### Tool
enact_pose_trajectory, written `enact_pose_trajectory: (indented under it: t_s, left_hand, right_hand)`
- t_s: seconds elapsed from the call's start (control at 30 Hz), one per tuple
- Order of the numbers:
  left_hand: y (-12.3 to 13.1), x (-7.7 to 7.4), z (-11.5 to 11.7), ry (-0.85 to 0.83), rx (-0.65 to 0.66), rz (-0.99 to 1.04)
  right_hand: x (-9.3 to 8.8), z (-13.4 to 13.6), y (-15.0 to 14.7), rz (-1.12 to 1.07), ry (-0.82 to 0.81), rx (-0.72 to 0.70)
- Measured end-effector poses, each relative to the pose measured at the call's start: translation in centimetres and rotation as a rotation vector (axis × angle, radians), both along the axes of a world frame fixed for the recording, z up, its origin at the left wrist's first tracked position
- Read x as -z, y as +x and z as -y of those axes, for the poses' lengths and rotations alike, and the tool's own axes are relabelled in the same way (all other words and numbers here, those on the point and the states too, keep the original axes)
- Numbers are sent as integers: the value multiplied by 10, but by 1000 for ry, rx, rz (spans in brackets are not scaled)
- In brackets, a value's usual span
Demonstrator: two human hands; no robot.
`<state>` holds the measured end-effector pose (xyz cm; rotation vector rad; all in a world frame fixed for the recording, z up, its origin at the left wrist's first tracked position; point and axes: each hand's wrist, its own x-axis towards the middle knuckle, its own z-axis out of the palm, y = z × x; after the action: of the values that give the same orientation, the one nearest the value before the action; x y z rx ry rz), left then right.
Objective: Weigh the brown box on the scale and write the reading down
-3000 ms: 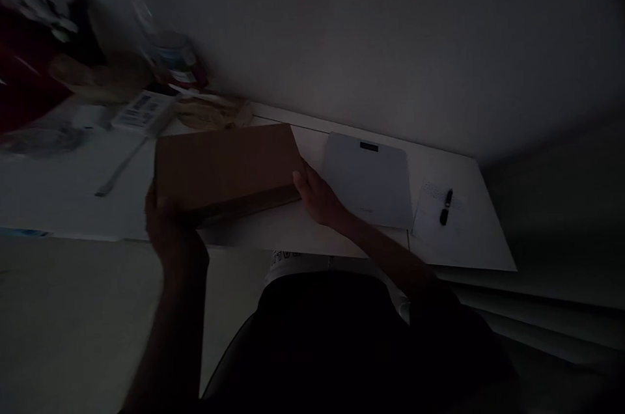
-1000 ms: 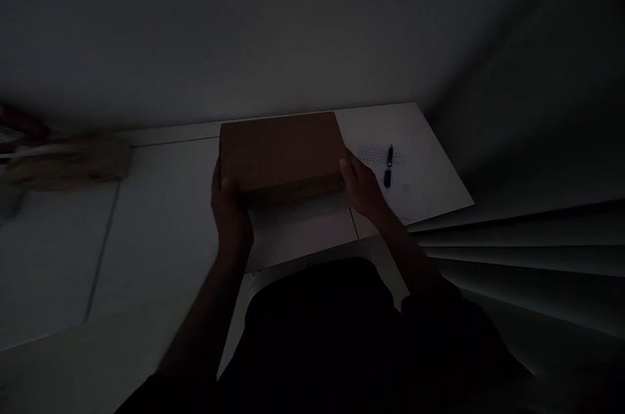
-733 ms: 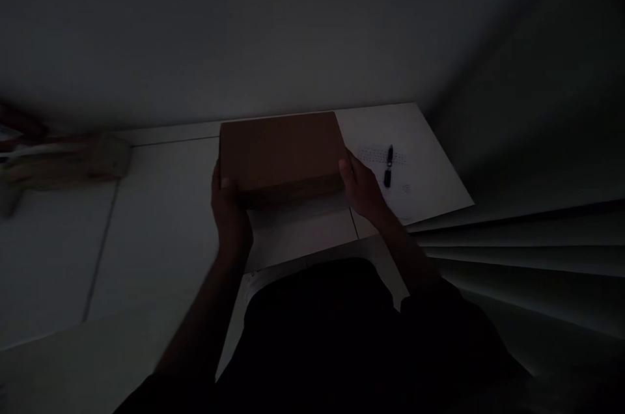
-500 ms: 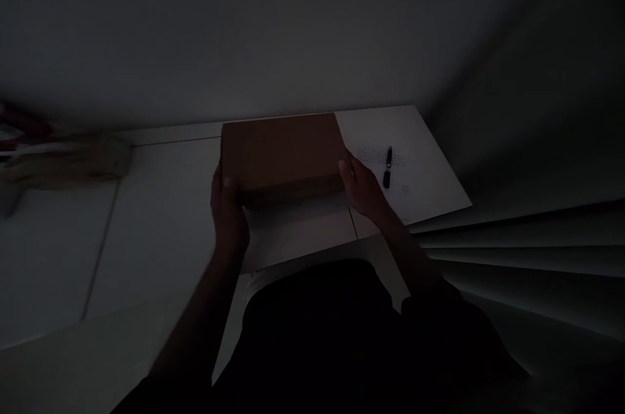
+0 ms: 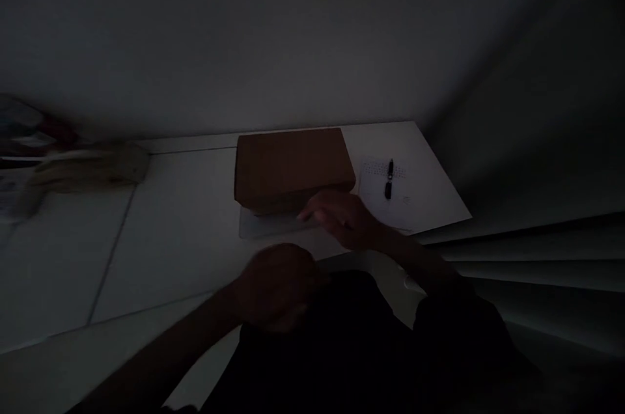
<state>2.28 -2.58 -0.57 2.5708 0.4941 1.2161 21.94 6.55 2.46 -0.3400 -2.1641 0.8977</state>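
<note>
A brown cardboard box (image 5: pixel 293 163) rests on the white table (image 5: pixel 166 225), near the wall. Beneath its front edge shows a flat, pale, translucent sheet or tray (image 5: pixel 263 225). My right hand (image 5: pixel 344 217) is just in front of the box's right part, fingers pointing left and fairly straight; whether it touches the box is unclear. Nearer my body, my left hand (image 5: pixel 278 284) is smeared by motion over the table's front edge, away from the box, its fingers hard to make out.
On the right lie papers with writing (image 5: pixel 398 196) and a dark pen (image 5: pixel 389 179) on them. A tan cloth-like item (image 5: pixel 97 166) and blurred red and grey things (image 5: pixel 43 131) are at the far left. A wall runs behind the table.
Both hands have let go of the box. My left hand has moved down and right toward my body, my right hand slightly left and down. The pale sheet's left corner now shows.
</note>
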Motion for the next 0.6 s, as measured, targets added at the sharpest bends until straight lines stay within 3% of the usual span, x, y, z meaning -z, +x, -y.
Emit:
enact_pose_trajectory:
  t_s: [0.03, 0.13, 0.27, 0.47, 0.53, 0.6]
  left_hand:
    - [10, -2, 2, 18, 86, -71]
    - [37, 2, 3, -133, 259, -121]
    - [52, 25, -2, -452, 468, -242]
    - [51, 69, -13, -612, 469, -289]
    - [51, 85, -17, -621, 448, -254]
    - [50, 100, -24, -614, 430, -240]
  right_hand:
    - [0, 2, -6, 29, -43, -124]
    - [8, 3, -25, 170, -164, -395]
    - [33, -1, -46, 315, -311, -614]
    - [77, -15, -71, 376, -549, -781]
    - [74, -19, -74, 406, -634, -824]
    - [57, -24, -72, 402, -671, -814]
